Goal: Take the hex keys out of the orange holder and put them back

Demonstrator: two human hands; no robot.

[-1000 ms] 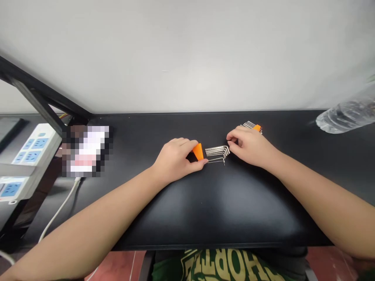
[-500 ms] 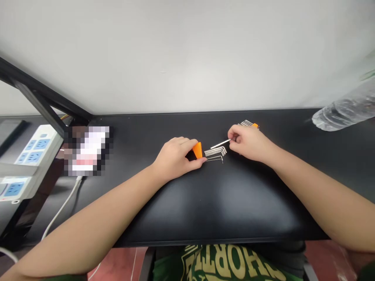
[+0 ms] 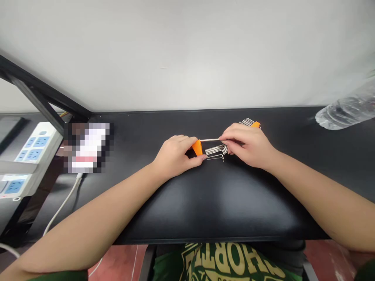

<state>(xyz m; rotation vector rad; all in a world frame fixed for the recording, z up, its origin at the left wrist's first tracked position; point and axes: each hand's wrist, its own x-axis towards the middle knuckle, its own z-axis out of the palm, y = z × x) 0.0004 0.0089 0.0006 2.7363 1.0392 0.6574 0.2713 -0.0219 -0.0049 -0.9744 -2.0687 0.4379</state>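
Orange holder (image 3: pixel 197 148) between front and back edges of desk (image 3: pixel 175 210), gripped by left hand (image 3: pixel 175 157), thumb and fingers; loose hex keys (image 3: pixel 216 150) just right; right hand (image 3: pixel 247 144) pinches another key (image 3: pixel 209 139), tip at holder, seating unclear from here.

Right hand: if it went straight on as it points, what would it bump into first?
Probably the orange holder in the left hand; the metal key in the right hand seems to reach it, though depth is unclear.
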